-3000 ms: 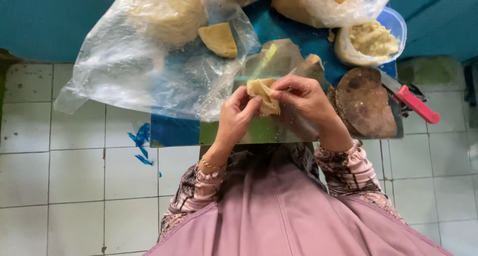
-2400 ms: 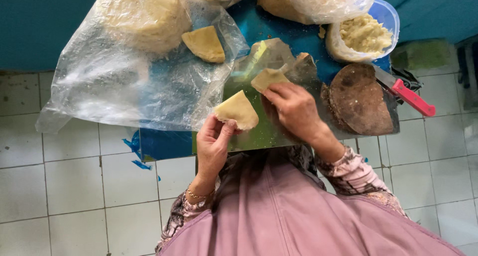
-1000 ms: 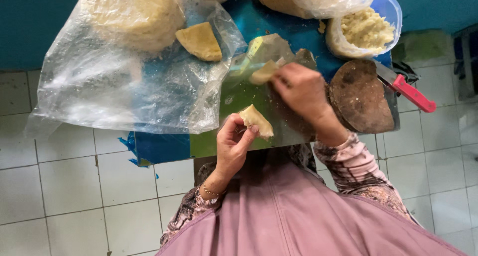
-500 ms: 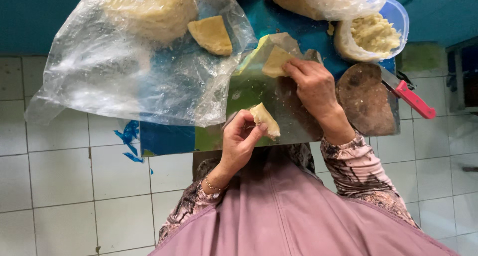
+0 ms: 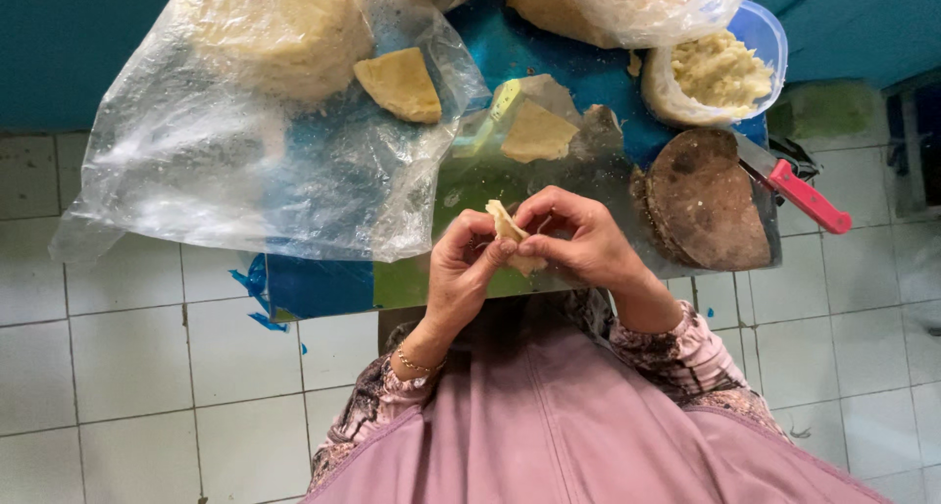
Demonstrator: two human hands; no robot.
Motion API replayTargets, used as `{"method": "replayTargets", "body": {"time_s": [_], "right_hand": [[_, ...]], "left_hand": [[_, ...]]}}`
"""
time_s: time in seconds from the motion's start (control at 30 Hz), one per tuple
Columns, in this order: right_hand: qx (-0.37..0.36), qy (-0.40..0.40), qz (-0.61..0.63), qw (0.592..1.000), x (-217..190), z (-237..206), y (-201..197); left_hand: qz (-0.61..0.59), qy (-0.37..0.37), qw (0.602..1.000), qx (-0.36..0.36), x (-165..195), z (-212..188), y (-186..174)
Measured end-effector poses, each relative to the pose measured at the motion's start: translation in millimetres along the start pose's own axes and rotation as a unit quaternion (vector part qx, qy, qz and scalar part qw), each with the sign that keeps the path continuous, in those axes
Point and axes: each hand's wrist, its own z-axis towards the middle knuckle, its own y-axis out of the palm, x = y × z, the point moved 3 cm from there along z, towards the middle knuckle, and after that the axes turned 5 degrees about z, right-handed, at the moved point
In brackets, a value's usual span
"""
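now pale yellow dough piece (image 5: pixel 510 231) folded, pinched between both hands.

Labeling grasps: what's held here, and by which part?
A small folded piece of pale dough, pinched at its edges between the fingers of the left hand and the right hand.

Pale yellow dough piece (image 5: pixel 510 231), red-handled knife (image 5: pixel 806 194), blue table (image 5: pixel 549 48), floral-patterned sleeves (image 5: pixel 686 352)
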Motion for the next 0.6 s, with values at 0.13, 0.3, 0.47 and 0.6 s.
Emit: {"method": "replayTargets", "body": {"time_s": [0.13, 0.3, 0.47, 0.6], "right_hand": [[0.033, -0.019, 0.051, 0.998, 12.6, -6.7, -12.5], [0.022, 0.004, 0.052, 0.998, 16.5, -14.1, -21.3], [0.039, -0.069, -0.079, 0.994, 6.8, -20.3, -11.9], [0.047, -0.150, -0.222, 0.962, -5.8, -27.1, -2.9]], "left_hand": [[-0.003, 0.009, 1.000, -0.027, 2.9, 3.2, 4.0], [-0.015, -0.044, 0.999, -0.020, 5.2, 6.0, 5.6], [0.074, -0.017, 0.997, -0.026, 8.1, 2.5, 10.2], [0.085, -0.014, 0.996, -0.025, 6.9, 0.9, 8.4]]}}
